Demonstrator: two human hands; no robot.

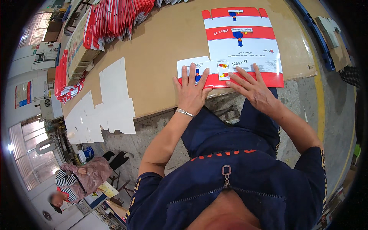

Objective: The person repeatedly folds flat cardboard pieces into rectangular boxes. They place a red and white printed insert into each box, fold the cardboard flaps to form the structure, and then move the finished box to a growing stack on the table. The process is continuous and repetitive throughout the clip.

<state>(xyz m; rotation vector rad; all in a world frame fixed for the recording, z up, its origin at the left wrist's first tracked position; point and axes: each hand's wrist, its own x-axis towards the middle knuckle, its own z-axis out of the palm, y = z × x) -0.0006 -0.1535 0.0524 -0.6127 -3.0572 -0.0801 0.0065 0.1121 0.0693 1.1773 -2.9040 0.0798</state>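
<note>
A printed cardboard box blank point(245, 50) in red and white lies on the brown table in front of me, its near edge close to the table's front edge. My left hand point(193, 86) rests on the smaller left panel of the blank, fingers stretched out and somewhat spread. My right hand point(255, 86) lies flat on the near part of the larger panel, fingers spread. Both palms face down, and neither hand grips anything. What is under the palms is hidden.
Plain white cardboard blanks point(117, 96) lie at the table's left, some past its edge. Rows of folded red-and-white cartons point(119, 17) stand at the far left. Beyond the brown table point(165, 34) is a blue pallet edge point(316, 34). A person point(73, 180) is at lower left.
</note>
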